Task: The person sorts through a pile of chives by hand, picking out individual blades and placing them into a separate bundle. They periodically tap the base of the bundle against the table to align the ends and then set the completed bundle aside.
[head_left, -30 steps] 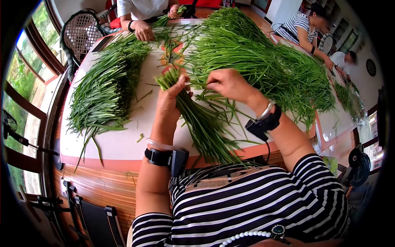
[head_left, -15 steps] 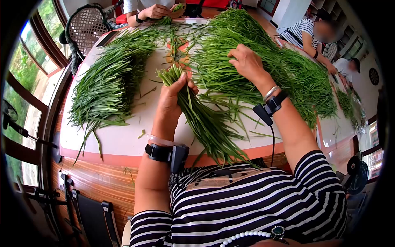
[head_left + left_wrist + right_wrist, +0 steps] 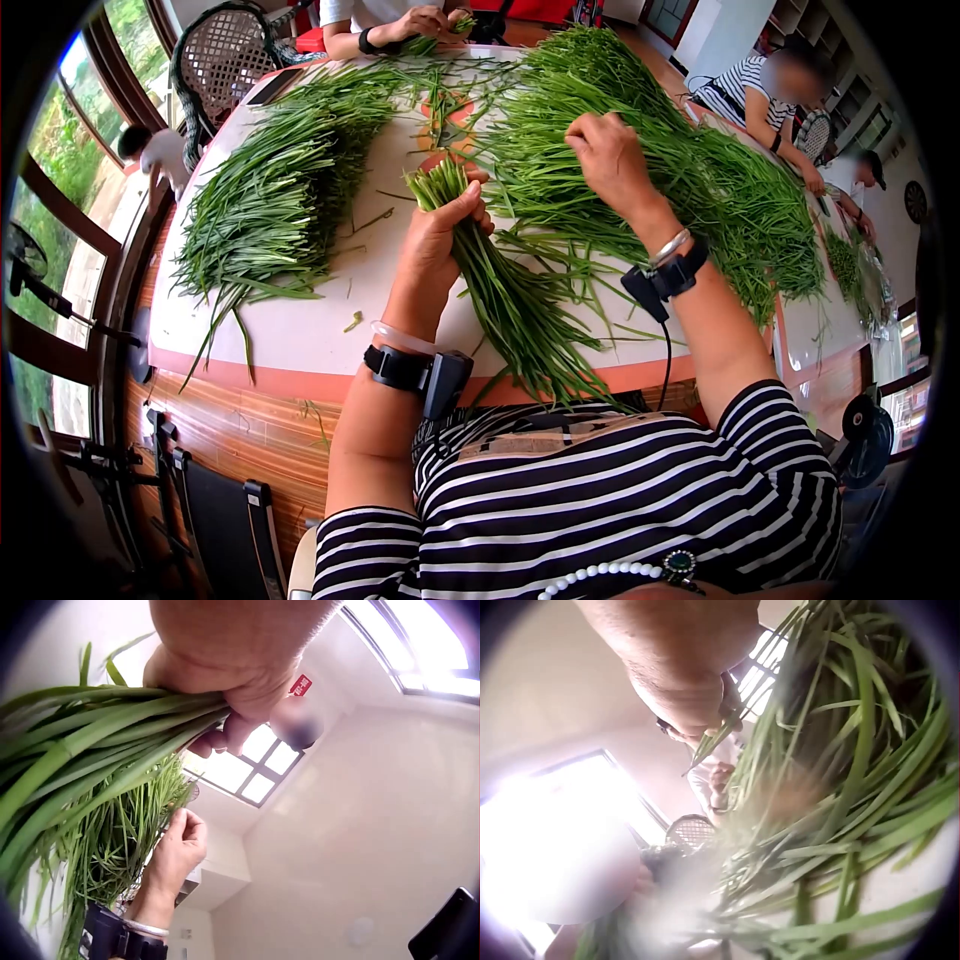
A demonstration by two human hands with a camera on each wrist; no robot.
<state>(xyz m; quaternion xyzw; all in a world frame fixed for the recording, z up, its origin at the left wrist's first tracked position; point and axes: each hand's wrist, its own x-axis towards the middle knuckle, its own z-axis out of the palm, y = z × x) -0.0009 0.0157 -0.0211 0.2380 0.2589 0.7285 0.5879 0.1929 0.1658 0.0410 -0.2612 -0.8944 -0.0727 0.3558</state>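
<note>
My left hand [image 3: 437, 240] grips a bundle of garlic chives [image 3: 515, 310], its thumb across the bundle just below the pale cut ends. The long leaves hang down toward the table's near edge. In the left wrist view the leaves [image 3: 90, 750] fan out from under that hand. Over the large chive heap [image 3: 570, 120] is my right hand [image 3: 612, 165], fingers curled. In the right wrist view, a few thin chive blades [image 3: 718, 741] are pinched at the fingertips of that hand.
A second chive pile [image 3: 285, 190] lies on the left of the white table [image 3: 400, 345]. Loose stalks [image 3: 440, 110] are scattered across the middle. Opposite, a person's hands [image 3: 425, 22] hold chives. Other people [image 3: 745, 95] sit at the right. A phone [image 3: 273, 87] rests at the far left.
My right hand has left the bundle's top, moved right and away to the large heap, and its fingers have curled. The left hand keeps its grip on the bundle.
</note>
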